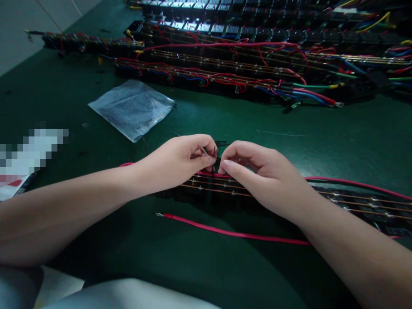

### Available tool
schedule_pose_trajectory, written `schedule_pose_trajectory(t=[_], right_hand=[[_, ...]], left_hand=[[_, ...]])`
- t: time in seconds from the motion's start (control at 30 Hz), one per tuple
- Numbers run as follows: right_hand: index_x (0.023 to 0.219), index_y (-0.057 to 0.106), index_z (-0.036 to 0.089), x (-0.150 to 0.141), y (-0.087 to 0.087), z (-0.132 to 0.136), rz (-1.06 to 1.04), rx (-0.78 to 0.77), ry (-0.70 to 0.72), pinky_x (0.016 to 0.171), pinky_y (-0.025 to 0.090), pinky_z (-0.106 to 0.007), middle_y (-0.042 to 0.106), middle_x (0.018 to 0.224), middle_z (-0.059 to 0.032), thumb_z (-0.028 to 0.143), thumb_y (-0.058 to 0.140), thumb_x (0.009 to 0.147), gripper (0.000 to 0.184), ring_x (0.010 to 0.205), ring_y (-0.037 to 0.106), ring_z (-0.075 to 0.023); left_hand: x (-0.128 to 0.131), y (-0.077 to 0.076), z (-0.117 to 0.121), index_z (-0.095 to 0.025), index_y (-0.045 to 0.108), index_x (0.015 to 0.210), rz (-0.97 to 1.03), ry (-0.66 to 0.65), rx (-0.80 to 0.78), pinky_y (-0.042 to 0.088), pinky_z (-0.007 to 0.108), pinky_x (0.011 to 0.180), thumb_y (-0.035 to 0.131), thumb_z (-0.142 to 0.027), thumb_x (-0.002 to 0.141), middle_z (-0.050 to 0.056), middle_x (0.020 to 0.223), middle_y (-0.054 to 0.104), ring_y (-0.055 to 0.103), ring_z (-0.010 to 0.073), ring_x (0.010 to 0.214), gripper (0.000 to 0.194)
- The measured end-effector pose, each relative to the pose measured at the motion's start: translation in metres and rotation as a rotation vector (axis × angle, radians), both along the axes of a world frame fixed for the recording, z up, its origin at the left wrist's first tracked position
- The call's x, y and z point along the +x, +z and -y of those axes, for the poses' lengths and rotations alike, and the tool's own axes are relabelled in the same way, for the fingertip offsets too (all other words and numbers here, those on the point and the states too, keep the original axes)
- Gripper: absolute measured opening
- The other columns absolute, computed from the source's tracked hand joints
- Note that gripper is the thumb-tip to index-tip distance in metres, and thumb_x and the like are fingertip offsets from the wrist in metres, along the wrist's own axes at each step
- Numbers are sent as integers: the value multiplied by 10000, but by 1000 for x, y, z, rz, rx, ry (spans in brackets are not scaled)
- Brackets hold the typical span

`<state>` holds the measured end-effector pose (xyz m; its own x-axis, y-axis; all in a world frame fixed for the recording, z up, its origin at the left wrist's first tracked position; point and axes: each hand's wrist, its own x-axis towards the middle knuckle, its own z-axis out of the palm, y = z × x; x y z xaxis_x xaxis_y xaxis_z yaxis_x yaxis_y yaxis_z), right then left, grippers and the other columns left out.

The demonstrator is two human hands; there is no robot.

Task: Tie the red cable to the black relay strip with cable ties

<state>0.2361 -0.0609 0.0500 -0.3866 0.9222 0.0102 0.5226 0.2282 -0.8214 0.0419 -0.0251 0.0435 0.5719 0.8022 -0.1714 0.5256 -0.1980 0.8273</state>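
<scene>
A thin black cable tie [213,159] stands upright at the red wire [354,182] that runs along a black strip with bare copper rods [238,194]. My left hand [189,156] pinches the tie between thumb and forefinger. Just to its right, my right hand [257,165] is closed in a pinch close to the tie's base and the red wire. What lies between its fingertips is too small to make out. Several more black ties [221,143] lie behind the hands. In front of the strip lies a loose red cable [238,234] with a metal terminal.
A clear plastic bag [133,109] lies behind my left arm on the green tabletop [193,274]. Rows of wired black strips [209,77] with red, blue and green wires stretch across the back. A blurred-out white packet [32,150] sits at the left.
</scene>
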Motion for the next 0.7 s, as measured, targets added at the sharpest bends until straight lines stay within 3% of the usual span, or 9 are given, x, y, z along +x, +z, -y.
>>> schedule_pose_trajectory(t=[0.7], right_hand=[[740, 630, 196, -2, 3, 1, 21, 39, 28, 534, 392, -242, 608, 649, 13, 150, 551, 848, 142, 585, 537, -122]], left_hand=[[2, 1, 0, -182, 613, 871, 68, 30, -27, 438, 234, 608, 561, -266, 855, -12, 776, 644, 576, 111, 672, 101]])
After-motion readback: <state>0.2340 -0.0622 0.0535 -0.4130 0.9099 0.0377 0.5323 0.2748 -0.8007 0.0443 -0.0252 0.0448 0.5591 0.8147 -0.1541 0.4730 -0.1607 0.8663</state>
